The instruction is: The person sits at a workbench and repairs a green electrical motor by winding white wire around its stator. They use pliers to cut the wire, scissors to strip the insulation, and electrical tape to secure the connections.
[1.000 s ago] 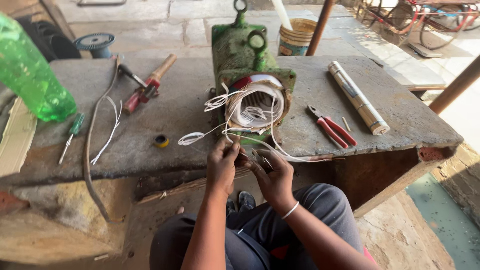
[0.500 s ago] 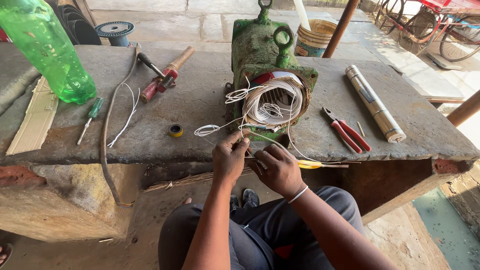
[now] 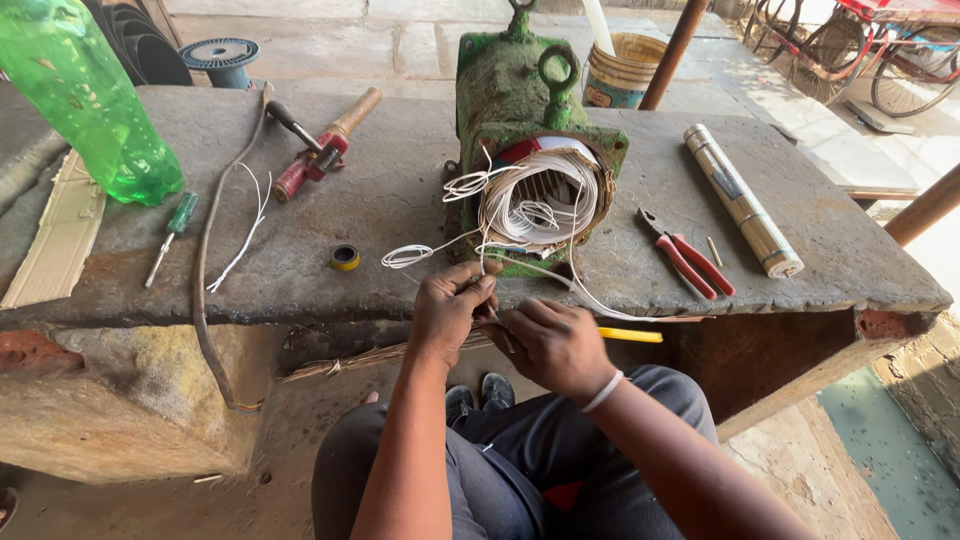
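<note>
- The left hand (image 3: pixel 450 310) is at the near edge of the stone worktop (image 3: pixel 400 200), its fingers pressed together and pinching thin white wires (image 3: pixel 480 262) that come down from the motor.
- The right hand (image 3: pixel 555 345) sits just beside the left, touching it, fingers curled around the same wire ends; what exactly it grips is hidden by the fingers. A white band circles its wrist.
- The white wires lead up into the open front of a green motor housing (image 3: pixel 510 100), which stands on the worktop straight ahead of the hands. A coil of white wire (image 3: pixel 540 200) fills the round opening, and loose loops (image 3: pixel 405 256) spill out to the left.
- A yellow strip (image 3: pixel 630 335) lies along the worktop edge, just right of the right hand.
- Red-handled pliers (image 3: pixel 690 260) lie right of the motor, and a long metal cylinder (image 3: pixel 742 200) lies further right.
- A small roll of yellow tape (image 3: pixel 345 258) sits left of the wire loops.
- Further left are a green-handled screwdriver (image 3: pixel 172 232), a loose white wire (image 3: pixel 245 225) and a dark cable (image 3: pixel 205 270) hanging over the edge.
- A red-handled tool and a wooden-handled hammer (image 3: pixel 320 140) lie toward the back, and a green plastic bottle (image 3: pixel 90 100) is at the far left.
- A bucket (image 3: pixel 625 70) stands on the ground behind the worktop.
</note>
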